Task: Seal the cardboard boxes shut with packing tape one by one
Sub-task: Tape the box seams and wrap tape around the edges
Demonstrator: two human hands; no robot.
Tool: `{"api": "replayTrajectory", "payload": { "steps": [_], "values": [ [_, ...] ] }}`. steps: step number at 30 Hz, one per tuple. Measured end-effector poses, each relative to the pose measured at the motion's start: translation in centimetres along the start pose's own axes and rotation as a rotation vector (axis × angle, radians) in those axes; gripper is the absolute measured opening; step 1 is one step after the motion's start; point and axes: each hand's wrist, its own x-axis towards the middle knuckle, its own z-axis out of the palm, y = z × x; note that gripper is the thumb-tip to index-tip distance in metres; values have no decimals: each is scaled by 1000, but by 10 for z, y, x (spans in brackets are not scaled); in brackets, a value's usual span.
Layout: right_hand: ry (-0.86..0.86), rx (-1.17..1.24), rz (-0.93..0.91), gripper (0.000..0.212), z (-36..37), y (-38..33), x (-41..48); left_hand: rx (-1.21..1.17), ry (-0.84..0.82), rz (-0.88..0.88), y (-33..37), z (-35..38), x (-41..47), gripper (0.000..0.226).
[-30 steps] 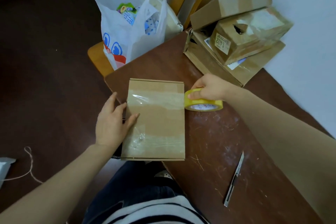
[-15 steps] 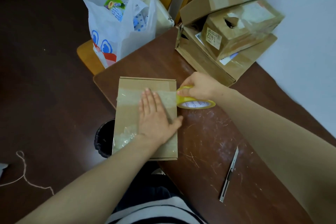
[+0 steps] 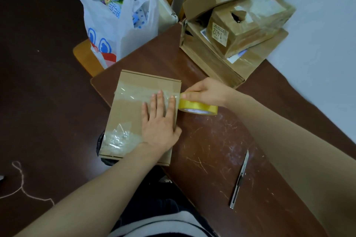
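A flat cardboard box (image 3: pixel 127 113) lies on the brown table (image 3: pixel 212 159), overhanging its left edge. Clear tape strips cross the box near its far end and its near end. My left hand (image 3: pixel 159 121) lies flat on the box's right part, straight fingers pressing the far tape strip. My right hand (image 3: pixel 208 92) grips a yellow tape roll (image 3: pixel 198 107) that sits on the table against the box's right edge, the tape running from it onto the box.
A metal utility knife (image 3: pixel 239 179) lies on the table at the right. A stack of worn cardboard boxes (image 3: pixel 237 31) stands at the far corner by the wall. A white plastic bag (image 3: pixel 115 21) sits on a wooden chair behind the table. A black bin (image 3: pixel 100 144) stands under the box.
My left hand moved from the box's left edge onto its top, then slid rightward along the far tape strip toward the roll. My right hand stayed on the tape roll.
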Motion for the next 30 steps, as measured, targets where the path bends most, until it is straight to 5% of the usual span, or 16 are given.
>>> {"api": "replayTrajectory", "payload": {
  "steps": [11,15,19,23,26,30],
  "values": [
    [72,165,32,45,21,14,-8,-122,-26,212,-58,-11,-1,76],
    [94,115,24,43,21,13,-7,-168,97,-140,-103,-25,1,78],
    [119,105,17,45,23,11,-6,-262,17,-333,-100,-30,5,78],
    [133,84,24,48,26,9,-7,-39,72,-199,-48,-25,15,97],
    [136,84,41,47,26,8,-5,-14,-113,-30,-14,-12,13,130],
    [120,159,78,42,27,13,-13,-77,-184,-182,-35,-13,11,131]
  ]
}}
